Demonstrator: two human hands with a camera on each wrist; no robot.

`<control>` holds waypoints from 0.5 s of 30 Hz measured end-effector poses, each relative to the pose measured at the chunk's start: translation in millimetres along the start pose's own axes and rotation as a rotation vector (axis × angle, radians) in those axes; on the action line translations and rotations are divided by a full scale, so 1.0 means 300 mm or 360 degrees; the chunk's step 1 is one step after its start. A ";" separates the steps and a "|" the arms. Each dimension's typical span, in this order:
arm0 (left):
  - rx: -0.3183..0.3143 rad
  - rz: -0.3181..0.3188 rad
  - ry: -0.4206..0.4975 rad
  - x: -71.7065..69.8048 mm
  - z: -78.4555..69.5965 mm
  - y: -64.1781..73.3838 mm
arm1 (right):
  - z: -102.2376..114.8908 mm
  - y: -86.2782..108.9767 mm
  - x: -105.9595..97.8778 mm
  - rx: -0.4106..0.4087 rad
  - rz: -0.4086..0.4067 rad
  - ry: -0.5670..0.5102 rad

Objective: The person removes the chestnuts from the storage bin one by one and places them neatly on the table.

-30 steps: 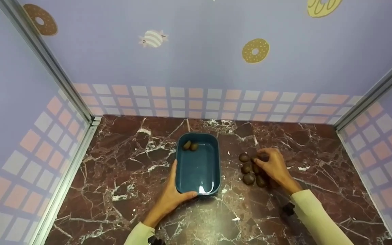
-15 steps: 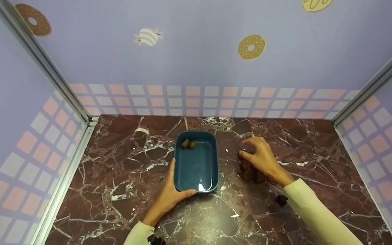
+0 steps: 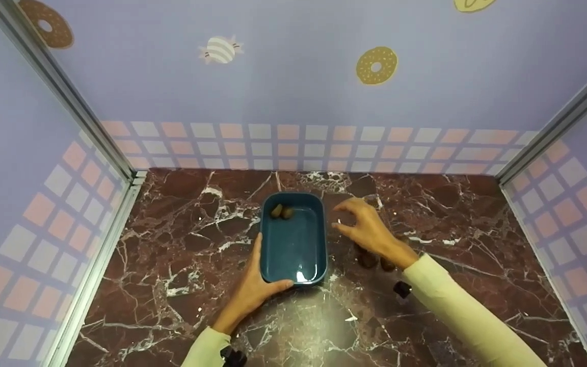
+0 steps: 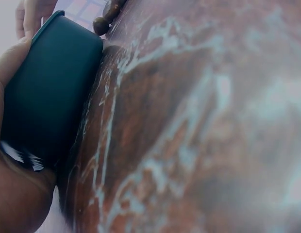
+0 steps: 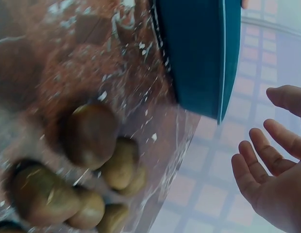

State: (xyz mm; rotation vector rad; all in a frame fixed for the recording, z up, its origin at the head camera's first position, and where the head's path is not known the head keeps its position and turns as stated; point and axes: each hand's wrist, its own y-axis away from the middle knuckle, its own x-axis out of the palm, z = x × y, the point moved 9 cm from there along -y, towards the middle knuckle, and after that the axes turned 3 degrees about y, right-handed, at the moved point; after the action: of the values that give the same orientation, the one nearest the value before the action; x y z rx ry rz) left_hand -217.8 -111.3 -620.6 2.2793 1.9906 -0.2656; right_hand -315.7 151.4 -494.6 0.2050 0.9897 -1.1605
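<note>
A teal rectangular dish (image 3: 296, 244) with rounded corners stands on the tabletop. My left hand (image 3: 258, 285) holds its near left corner, fingers along the side and thumb at the near rim. Inside, at the far left, lie two small brown rounded things (image 3: 282, 211) resembling chestnuts. My right hand (image 3: 367, 229) hovers just right of the dish, fingers and thumb spread. The right wrist view shows this hand (image 5: 274, 179) holding nothing. Several more of the brown rounded things (image 5: 90, 136) lie in a cluster on the table, partly hidden under the right forearm in the head view.
The tabletop (image 3: 171, 244) is dark red marble pattern with white veins. A lilac back wall (image 3: 293, 92) with printed sweets rises behind it, and side panels with metal edge rails (image 3: 95, 132) enclose it left and right.
My right hand has moved left and away from the brown cluster towards the dish, and its fingers have spread. The left hand and the two things in the dish have stayed put.
</note>
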 end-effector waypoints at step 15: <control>0.0041 0.0017 0.0082 0.003 -0.001 -0.004 | 0.086 -0.107 0.172 -0.0095 0.0195 0.0014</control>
State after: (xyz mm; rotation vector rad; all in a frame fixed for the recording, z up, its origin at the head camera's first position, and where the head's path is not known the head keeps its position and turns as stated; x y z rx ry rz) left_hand -218.8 -110.2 -620.4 2.3347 2.0103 -0.2357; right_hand -325.8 87.4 -506.9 0.2203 1.0046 -1.0183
